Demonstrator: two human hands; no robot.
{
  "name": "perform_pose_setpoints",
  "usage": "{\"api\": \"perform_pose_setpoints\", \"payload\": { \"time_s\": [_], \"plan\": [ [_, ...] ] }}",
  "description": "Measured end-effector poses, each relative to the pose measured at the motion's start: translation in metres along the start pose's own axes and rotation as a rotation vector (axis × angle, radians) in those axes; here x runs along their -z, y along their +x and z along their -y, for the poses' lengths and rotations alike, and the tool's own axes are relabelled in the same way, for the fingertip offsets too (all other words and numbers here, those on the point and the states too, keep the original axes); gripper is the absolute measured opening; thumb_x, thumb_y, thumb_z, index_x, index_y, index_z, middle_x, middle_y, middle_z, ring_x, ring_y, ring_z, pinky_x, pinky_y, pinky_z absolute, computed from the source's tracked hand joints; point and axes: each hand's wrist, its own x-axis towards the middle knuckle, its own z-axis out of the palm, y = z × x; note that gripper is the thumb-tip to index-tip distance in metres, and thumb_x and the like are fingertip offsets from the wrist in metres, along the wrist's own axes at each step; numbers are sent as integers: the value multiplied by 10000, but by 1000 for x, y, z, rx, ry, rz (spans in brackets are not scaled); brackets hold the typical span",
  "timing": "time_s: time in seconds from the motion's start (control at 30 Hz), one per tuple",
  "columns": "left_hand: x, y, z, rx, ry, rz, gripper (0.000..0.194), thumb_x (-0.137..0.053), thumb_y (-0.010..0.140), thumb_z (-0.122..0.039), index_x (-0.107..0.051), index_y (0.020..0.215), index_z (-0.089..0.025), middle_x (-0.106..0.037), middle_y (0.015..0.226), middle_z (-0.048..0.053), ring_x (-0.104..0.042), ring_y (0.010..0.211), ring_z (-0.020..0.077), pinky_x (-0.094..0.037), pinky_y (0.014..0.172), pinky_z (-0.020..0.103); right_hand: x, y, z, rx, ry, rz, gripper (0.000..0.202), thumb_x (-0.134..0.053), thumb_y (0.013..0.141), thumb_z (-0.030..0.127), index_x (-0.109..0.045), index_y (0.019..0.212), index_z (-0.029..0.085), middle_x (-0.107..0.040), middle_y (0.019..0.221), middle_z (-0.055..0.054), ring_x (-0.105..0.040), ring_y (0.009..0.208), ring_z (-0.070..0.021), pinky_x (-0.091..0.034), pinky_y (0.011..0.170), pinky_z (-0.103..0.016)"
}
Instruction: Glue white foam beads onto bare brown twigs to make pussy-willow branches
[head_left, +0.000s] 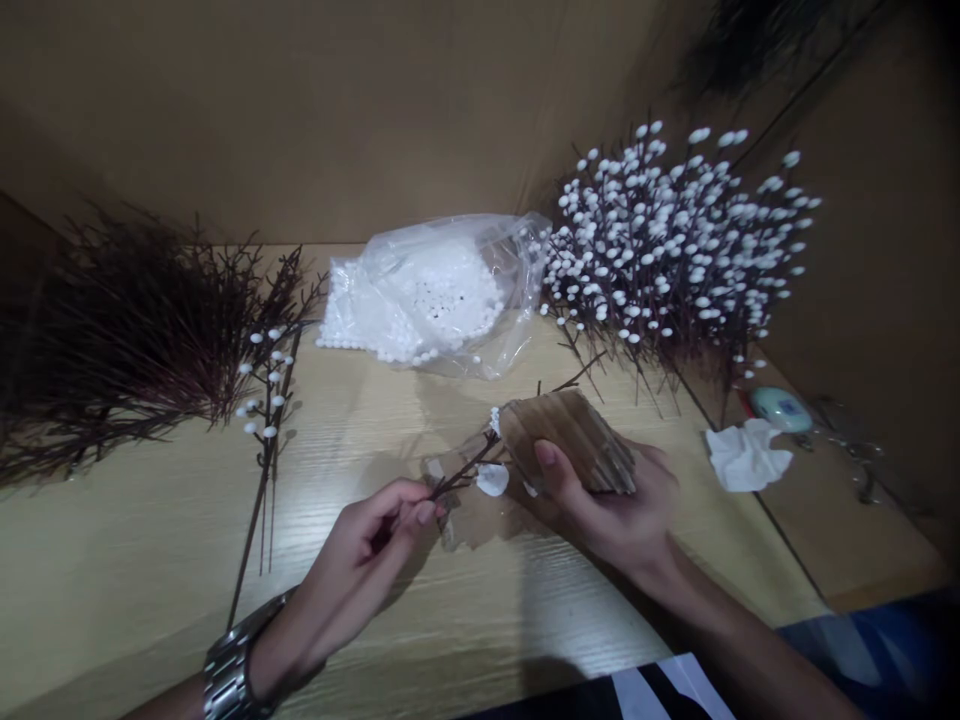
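Observation:
My left hand (390, 540) pinches the lower end of a thin dark twig (466, 470) over the middle of the table. The twig's upper part reaches toward a folded piece of brown cardboard (574, 440). My right hand (622, 500) grips that cardboard, its thumb on the top face and its fingers mostly hidden behind. Just left of the cardboard, a small white clump (494, 420) shows by the twig. A white round piece (492, 479) lies below the twig, beside the cardboard's lower left edge. Some clear, shiny material (450, 520) is under the hands.
A clear bag of white beads (442, 295) lies at the back. Dark bare twigs (150, 330) are heaped left, near a white-tipped sprig (274, 385). Many white-tipped stems (675, 240) fill the back right. A crumpled tissue (748, 456) and a pale green object (780, 409) lie right.

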Motion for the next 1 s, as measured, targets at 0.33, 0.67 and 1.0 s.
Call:
{"api": "perform_pose_setpoints", "payload": {
  "time_s": [0.33,0.67,1.0],
  "plan": [
    [1,0,1,-25,8,-5,341,-479,984,-486,-662,936,-202,-622,809,18,-539,737,174,-359,578,241,1,0,-1,11,-23,-40,370,-702,839,145,-438,585,198,-415,519,96,-380,406,-39,-270,393,-208],
    [0,0,-2,-16,18,-11,347,-480,980,-499,-647,905,-204,-558,757,-4,-487,692,163,-338,578,243,5,2,1,8,-44,-45,394,-691,842,152,-418,561,197,-402,504,93,-375,391,-43,-266,383,-216],
    [-2,0,1,-16,4,12,342,-465,993,-497,-645,936,-211,-597,818,8,-517,752,174,-346,604,254,1,0,2,86,-11,27,230,-680,848,139,-529,690,213,-500,542,92,-437,407,-44,-368,408,-188]
  ]
}}
